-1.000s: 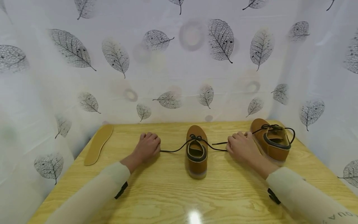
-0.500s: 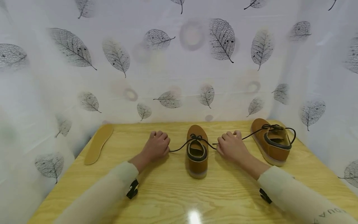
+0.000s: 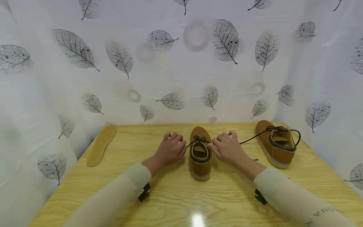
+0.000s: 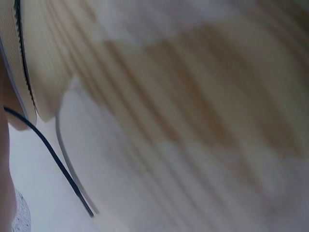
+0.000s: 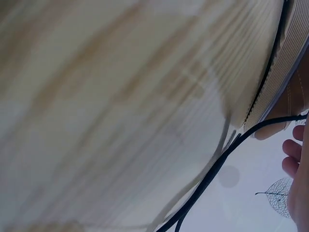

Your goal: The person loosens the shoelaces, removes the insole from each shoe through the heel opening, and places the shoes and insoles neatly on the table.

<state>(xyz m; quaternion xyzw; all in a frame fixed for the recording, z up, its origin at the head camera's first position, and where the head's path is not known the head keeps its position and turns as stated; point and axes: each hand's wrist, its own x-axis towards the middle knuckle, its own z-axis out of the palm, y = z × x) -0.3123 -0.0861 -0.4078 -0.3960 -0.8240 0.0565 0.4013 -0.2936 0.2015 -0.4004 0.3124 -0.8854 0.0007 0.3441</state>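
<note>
A brown lace-up shoe [image 3: 200, 167] stands in the middle of the wooden table, heel toward me, a bow in its black laces. At its left side my left hand [image 3: 171, 148] grips one shoelace [image 3: 189, 144]; that lace's loose end [image 4: 58, 164] trails past the hand in the left wrist view. My right hand [image 3: 228, 147] is at the shoe's right side, thumb toward the opening, holding the other shoelace [image 5: 270, 123]. Its fingers [image 5: 291, 149] are curled in the right wrist view. The exact pinch points are hidden by the hands.
A second brown shoe [image 3: 279, 154] stands on the table [image 3: 175, 201] at the right, also with a bow. One of its laces [image 3: 252, 137] stretches left toward my right hand. A tan insole [image 3: 101, 146] lies at the left. A leaf-print curtain [image 3: 181, 72] encloses the table.
Both hands have slid inward along the laces toward the middle shoe, the left rightward and the right leftward. Less lace shows between them and the shoe. The shoes and insole stay put.
</note>
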